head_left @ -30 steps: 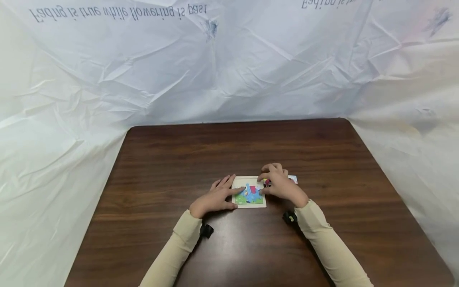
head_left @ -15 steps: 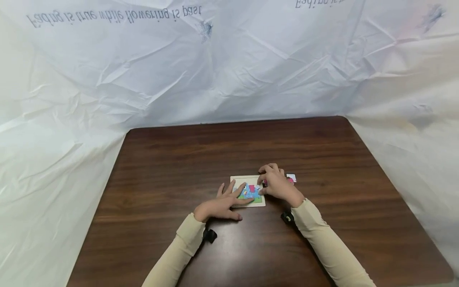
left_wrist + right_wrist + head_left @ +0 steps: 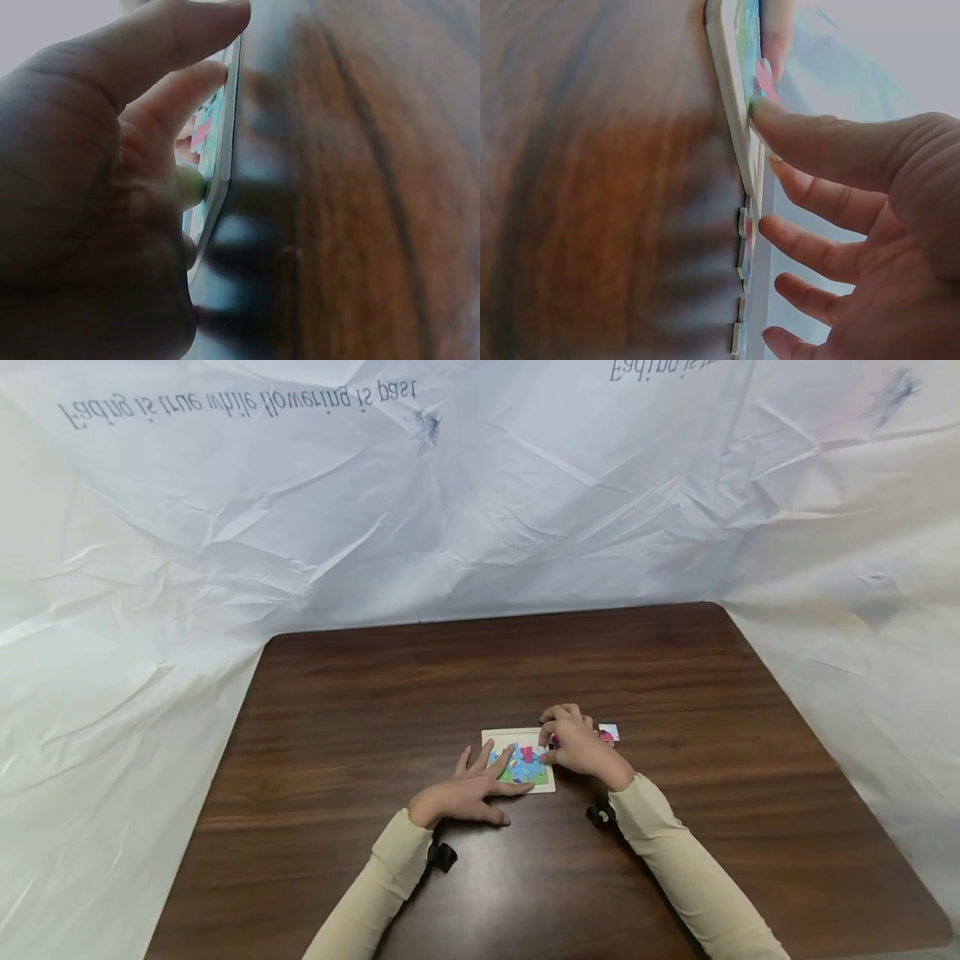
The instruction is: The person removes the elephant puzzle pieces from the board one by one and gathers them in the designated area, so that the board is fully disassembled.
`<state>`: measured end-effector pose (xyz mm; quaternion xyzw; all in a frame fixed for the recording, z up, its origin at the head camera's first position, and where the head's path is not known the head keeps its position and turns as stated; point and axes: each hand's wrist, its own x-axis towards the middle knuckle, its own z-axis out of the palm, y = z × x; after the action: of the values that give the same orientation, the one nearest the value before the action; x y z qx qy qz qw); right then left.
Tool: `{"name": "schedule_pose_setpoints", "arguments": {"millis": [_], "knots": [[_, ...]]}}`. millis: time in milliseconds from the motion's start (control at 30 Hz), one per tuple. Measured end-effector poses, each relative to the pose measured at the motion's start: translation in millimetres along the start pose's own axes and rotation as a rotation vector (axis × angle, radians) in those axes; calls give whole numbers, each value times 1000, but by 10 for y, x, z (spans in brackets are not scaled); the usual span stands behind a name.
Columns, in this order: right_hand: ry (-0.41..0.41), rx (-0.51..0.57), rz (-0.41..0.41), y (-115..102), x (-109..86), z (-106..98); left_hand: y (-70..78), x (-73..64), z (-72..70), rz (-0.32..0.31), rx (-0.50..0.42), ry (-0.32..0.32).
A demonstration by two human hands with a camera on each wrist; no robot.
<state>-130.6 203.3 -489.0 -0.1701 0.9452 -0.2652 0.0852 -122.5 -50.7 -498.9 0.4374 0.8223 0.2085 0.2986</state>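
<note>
A jigsaw puzzle board (image 3: 517, 734) with a pale frame and a blue, green and pink picture lies on the table. My left hand (image 3: 467, 797) rests over its left and front part, fingers spread. In the left wrist view those fingers reach over the board's edge (image 3: 225, 161). At the right edge is my right hand (image 3: 579, 748); in its wrist view the thumb (image 3: 817, 142) touches the picture while the other fingers stay apart from it. A pink puzzle piece (image 3: 766, 79) sticks up slightly beside the thumb.
Loose puzzle pieces (image 3: 609, 732) lie right of the board, partly hidden by the right hand. The right wrist view shows their edges (image 3: 744, 236) flat on the table. Brown wooden table (image 3: 375, 693) surrounds the board, with a white printed sheet (image 3: 450, 527) hanging behind it.
My left hand has shifted right and toward the front edge of the board, its fingers spreading wider. The right hand stays at the board's right edge, having moved only a little.
</note>
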Motion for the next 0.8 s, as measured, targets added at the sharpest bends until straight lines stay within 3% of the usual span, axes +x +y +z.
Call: {"name": "schedule_pose_setpoints", "arguments": {"millis": [333, 533, 800], "knots": [[-39, 173, -69, -30, -21, -93, -1, -4, -6, -6, -5, 1], [-5, 217, -102, -30, -64, -214, 28, -26, -24, -2, -2, 20], [53, 390, -86, 172, -185, -357, 43, -64, -12, -4, -4, 31]]}}
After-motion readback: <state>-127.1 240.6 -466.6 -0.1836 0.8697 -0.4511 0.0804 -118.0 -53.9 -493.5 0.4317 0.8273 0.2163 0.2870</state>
